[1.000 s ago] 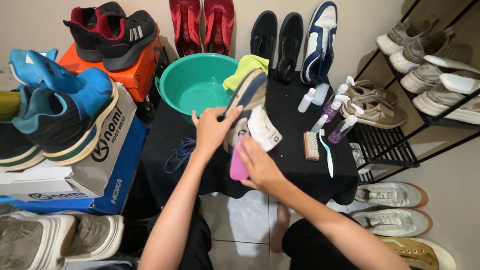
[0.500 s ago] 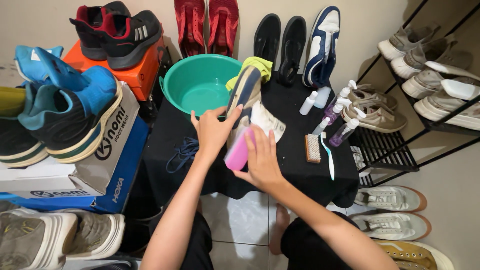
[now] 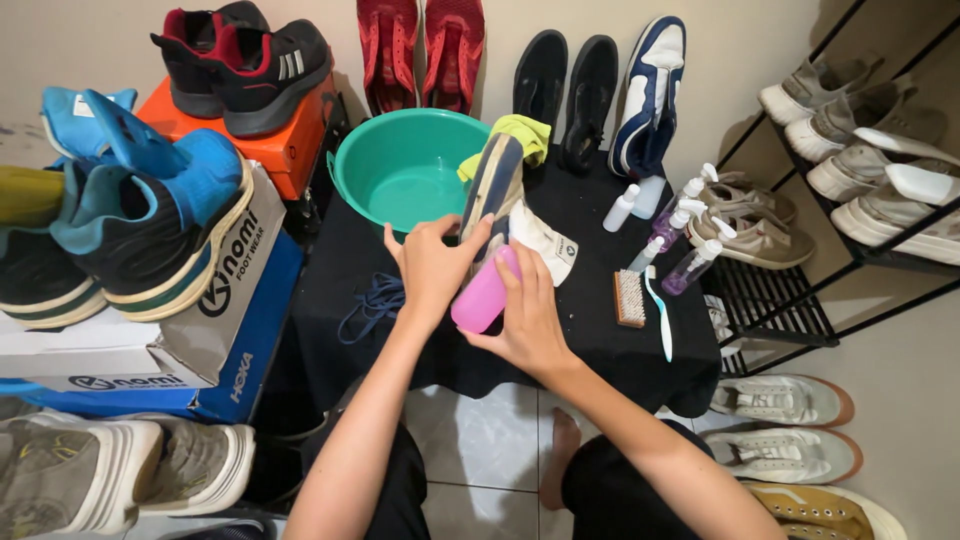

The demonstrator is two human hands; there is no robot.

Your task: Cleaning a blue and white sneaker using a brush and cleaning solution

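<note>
Single head cam, looking steeply down from my own eye level.

It faces forward and down over my forearms onto the black-draped table (image 3: 600, 330), which fills the centre, close in. The wall with shoes propped against it runs along the top edge; my knees and the tiled floor (image 3: 480, 440) sit at the bottom. The shoe rack (image 3: 790, 300) borders the right, stacked boxes (image 3: 240, 300) the left. No second view.

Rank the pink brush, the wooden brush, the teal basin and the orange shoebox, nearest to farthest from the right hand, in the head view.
1. Pink brush: held in the right hand.
2. Wooden brush: just right, on the black cloth.
3. Teal basin: up-left, behind the shoe.
4. Orange shoebox: far left, under black sneakers.
</note>
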